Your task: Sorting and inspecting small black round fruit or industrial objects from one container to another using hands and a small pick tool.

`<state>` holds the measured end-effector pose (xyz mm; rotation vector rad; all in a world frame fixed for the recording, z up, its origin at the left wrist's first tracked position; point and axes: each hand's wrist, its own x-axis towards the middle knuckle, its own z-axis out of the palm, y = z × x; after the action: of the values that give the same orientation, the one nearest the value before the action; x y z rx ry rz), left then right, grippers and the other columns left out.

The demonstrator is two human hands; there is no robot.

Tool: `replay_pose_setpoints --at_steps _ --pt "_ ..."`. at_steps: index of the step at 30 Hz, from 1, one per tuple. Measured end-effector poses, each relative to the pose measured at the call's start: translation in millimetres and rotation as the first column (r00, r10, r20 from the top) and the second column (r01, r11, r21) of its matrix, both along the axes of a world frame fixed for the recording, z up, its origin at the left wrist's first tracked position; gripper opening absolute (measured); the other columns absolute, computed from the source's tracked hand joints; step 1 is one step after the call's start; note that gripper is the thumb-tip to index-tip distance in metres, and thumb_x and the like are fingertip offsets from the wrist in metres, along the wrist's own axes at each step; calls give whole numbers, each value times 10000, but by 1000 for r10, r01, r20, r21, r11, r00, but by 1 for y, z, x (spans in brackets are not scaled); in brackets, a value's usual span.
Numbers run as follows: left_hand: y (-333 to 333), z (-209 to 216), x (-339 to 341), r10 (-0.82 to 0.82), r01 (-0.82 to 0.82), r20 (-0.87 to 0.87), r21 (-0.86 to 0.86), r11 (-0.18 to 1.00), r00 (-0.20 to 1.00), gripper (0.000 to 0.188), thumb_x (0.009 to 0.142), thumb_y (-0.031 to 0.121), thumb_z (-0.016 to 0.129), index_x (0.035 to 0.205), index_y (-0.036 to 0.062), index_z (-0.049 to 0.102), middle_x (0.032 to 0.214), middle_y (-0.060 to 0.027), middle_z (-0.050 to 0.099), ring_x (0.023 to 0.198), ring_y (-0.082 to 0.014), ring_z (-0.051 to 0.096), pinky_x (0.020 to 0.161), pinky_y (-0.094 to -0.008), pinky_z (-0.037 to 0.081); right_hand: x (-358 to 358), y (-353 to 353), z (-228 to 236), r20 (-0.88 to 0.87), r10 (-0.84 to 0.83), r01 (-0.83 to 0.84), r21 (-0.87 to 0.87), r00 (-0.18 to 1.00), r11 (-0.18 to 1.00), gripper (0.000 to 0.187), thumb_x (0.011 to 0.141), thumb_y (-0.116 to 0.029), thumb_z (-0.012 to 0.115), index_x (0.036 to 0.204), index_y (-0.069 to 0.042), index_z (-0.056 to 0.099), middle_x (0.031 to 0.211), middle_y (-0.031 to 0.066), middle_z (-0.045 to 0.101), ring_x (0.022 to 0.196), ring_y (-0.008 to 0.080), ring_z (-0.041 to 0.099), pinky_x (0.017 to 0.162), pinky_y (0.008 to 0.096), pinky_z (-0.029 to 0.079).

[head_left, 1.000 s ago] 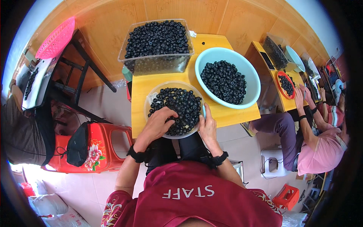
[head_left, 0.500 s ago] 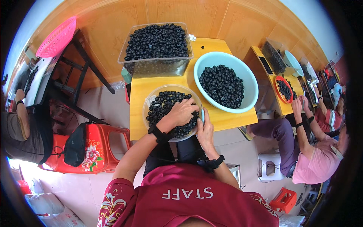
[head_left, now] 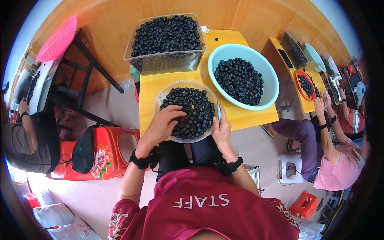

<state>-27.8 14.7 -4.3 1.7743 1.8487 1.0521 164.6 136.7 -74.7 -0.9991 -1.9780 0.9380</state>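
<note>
Small black ring-shaped pieces (head_left: 194,116) with holes through them lie in a round clear plastic bowl (head_left: 159,100) at the table's near edge, over my lap. My left hand (head_left: 162,124) reaches over the bowl's left side, fingers bent and somewhat apart, fingertips among the pieces. Whether a piece is under those fingertips is hidden. At the bowl's right rim, my right hand (head_left: 222,134) is closed round a slim tool with a light blue handle (head_left: 219,113), pointing up; its working end is too small to make out.
Behind the bowl, a clear rectangular bin (head_left: 168,64) is heaped with black pieces. A pale blue basin (head_left: 272,86) of pieces stands right on the yellow table (head_left: 248,125). A red stool (head_left: 116,138) is at left. People sit working at both sides.
My left hand has moved from the bowl's right side to its left side, uncovering pieces there. My right hand stays by the right rim with the tool. The view has shifted slightly.
</note>
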Motion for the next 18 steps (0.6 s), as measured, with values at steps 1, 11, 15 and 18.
replay_pose_setpoints --at_steps 1,11,15,18 --pt "-8 4 -2 107 -106 56 -27 994 993 362 710 -56 589 1052 60 611 1159 -138 544 1049 -336 532 890 -376 434 0 -1 3 1 2 -2 -2 1000 1000 497 859 -64 494 1339 -40 368 915 285 604 701 429 599 640 459 464" --pt "-12 -20 18 291 -327 -225 -147 933 930 386 707 -51 592 1085 23 557 995 -175 497 906 -379 550 787 -427 459 0 -3 4 57 13 -8 -94 998 996 500 862 -64 495 1343 -32 362 974 288 595 800 436 603 696 454 464" --pt "-5 -16 22 253 -264 -117 -84 961 960 341 718 -58 572 1050 21 572 986 -168 505 907 -377 551 775 -426 459 0 -3 10 80 23 -11 -149 997 989 498 865 -65 492 1344 -33 359 933 288 602 771 437 600 680 462 460" --pt "8 -8 32 297 -297 -33 5 955 954 280 725 -31 588 999 24 591 945 -150 529 901 -363 556 763 -428 457 0 -2 11 100 20 -4 -155 995 988 494 869 -66 489 1345 -35 361 861 285 606 726 431 599 655 465 456"
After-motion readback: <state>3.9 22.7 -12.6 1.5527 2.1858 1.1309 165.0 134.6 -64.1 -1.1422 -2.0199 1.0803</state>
